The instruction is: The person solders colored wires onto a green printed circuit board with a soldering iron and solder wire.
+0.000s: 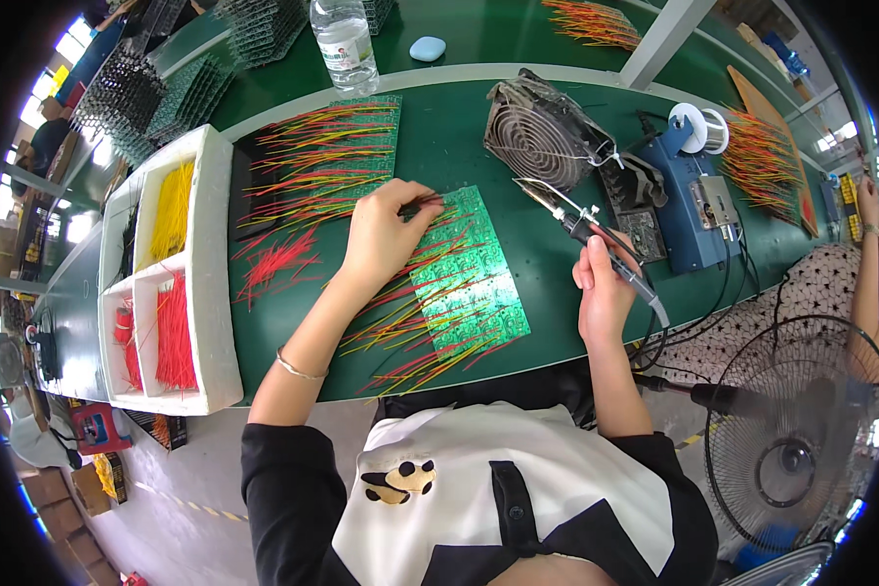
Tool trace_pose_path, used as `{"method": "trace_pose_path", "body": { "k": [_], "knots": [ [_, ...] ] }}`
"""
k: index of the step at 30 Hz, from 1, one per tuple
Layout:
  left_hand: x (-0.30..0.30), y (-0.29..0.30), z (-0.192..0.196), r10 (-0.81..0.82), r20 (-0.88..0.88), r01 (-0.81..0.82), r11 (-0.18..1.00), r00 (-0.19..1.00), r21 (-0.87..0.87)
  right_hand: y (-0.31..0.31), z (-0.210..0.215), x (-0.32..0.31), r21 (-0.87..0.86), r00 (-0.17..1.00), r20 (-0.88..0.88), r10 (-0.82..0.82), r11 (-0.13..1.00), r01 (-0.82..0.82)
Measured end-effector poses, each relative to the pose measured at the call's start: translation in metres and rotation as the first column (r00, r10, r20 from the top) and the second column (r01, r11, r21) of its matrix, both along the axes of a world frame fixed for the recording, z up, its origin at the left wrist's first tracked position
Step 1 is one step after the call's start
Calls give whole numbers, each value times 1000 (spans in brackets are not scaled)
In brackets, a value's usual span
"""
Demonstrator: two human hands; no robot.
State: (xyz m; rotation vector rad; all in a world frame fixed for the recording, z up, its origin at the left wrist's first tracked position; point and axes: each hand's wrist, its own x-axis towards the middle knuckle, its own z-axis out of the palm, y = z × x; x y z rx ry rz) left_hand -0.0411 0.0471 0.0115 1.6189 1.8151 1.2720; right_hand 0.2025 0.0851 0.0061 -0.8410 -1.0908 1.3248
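A green circuit board panel (474, 278) lies on the bench before me, with red and yellow wires (400, 337) fanning out past its left side. My left hand (386, 234) is at the panel's upper left corner, thumb and fingers pinched together; what they hold, if anything, is hidden. My right hand (606, 293) grips a soldering iron (581, 227) with a solder feed fitting near its tip. The tip points up and left, apart from the panel. Further left lies a second panel (389, 132) covered with rows of red and yellow wires.
A white foam box (223, 293) at the left holds yellow, red and black wires in compartments. Loose red wires (275, 266) lie beside it. Behind are a small fan (542, 132), a blue soldering unit (674, 210) with a solder spool (698, 129), and a water bottle (345, 49). Another person's hand (867, 203) shows far right.
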Motion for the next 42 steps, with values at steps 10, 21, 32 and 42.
{"method": "trace_pose_path", "body": {
  "k": [10, 21, 32, 42],
  "knots": [
    [17, -14, 5, -50, -114, 52, 998, 992, 21, -8, -1, 0, -30, 998, 47, -32, 999, 33],
    [28, -20, -6, -106, -321, 159, 977, 941, 144, -22, -6, 6, -56, 996, 84, -12, 998, 17],
    [27, -22, -10, -130, -289, 178, 973, 949, 148, -26, -6, 3, -14, 990, 142, 24, 1000, -22],
    [26, -23, -12, -133, -294, 179, 974, 946, 136, -26, -9, 8, -38, 989, 125, 76, 997, -72]
  ]
}}
